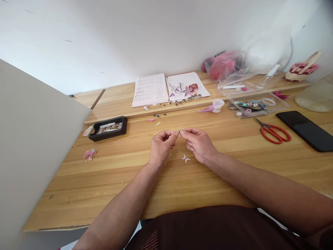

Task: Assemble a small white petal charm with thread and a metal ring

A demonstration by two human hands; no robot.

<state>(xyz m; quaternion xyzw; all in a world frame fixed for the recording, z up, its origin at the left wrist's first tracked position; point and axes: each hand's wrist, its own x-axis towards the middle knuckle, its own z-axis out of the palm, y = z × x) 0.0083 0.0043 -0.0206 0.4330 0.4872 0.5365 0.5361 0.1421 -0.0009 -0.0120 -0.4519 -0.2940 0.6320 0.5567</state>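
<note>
Over the middle of the wooden table (125, 187), my left hand (162, 144) and my right hand (197, 142) meet at the fingertips. Both are closed in a pinch around one tiny dark and yellowish piece (179, 132); its kind is too small to make out. Just below the hands lie white crescent-shaped cutouts (186, 159). Beyond my left hand are a white sliver (158, 124), a pink petal-shaped piece (151, 120) and several small dark drop-shaped pieces (160, 115).
Left stands a black tray (125, 126) of beads beside a glue bottle (88, 131); pink scraps (90, 154) lie nearer. Printed sheets (151, 88) rest on the back ledge. To the right are a small white cup (218, 105), a clear box (282, 104), red-handled scissors (275, 133) and a phone (307, 128).
</note>
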